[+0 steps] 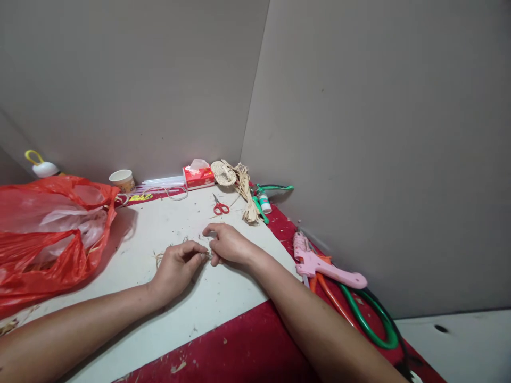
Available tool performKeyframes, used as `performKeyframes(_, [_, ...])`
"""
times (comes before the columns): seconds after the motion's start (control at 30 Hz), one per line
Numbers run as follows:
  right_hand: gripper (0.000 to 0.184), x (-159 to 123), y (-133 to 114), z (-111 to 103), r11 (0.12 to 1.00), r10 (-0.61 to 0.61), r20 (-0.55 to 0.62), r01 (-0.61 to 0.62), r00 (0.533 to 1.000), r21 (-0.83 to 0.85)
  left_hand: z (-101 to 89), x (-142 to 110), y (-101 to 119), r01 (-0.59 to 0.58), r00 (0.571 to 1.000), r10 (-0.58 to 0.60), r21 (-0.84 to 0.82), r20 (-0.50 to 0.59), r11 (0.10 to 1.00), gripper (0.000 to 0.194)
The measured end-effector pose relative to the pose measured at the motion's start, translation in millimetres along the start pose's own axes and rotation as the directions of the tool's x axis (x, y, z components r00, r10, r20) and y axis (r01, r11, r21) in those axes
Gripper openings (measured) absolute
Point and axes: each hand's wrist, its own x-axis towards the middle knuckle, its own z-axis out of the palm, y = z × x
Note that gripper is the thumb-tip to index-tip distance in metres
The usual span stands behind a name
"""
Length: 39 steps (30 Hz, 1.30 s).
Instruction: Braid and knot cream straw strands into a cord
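My left hand (179, 268) is low over the white board (223, 314), thumb and forefinger pinched together. Whatever lies in the pinch is too small to name. Close to it on the right is my right hand (231, 246), its forefinger bent outward and the other fingers curled in. The curled fingers meet near the left fingertips, and what they hold, if anything, is hidden. Thin straw-coloured strands (158, 259) show just behind the left hand. Beyond both hands lie small red-handled scissors (221, 208) with their blades pointing away.
A red plastic bag (59, 255) fills the left side. Along the back stand a paper cup (123, 181), a tissue box (198, 177) and a bundle of dried straw (248, 199). Green-handled pruners (275, 187), a white bottle (264, 203) and a pink glue gun (327, 268) lie right, beside grey walls.
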Motion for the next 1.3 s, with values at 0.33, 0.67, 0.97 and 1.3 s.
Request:
performKeyframes(0.33, [0.038, 9, 7, 2, 0.983, 0.002, 0.040, -0.010, 0.999, 0.184, 3.3, 8, 8, 0.132, 0.990, -0.111, -0.326, 0.083, 0.936, 0.014])
performKeyframes(0.67, [0.037, 4, 3, 0, 0.972, 0.020, 0.070, -0.036, 0.997, 0.233, -6.7, 7, 21, 0.365, 0.931, -0.291, -0.502, 0.223, 0.784, 0.039])
performKeyframes(0.97, [0.035, 4, 5, 1, 0.972, 0.005, 0.058, -0.019, 0.998, 0.234, -17.3, 3, -2, 0.017, 0.986, -0.031, 0.084, 0.164, 0.996, 0.018])
performKeyframes(1.3, [0.036, 0, 0, 1, 0.978, 0.014, 0.057, -0.026, 0.998, 0.208, -16.5, -1, 16, -0.212, 0.968, 0.055, 0.683, 0.244, 0.699, 0.025])
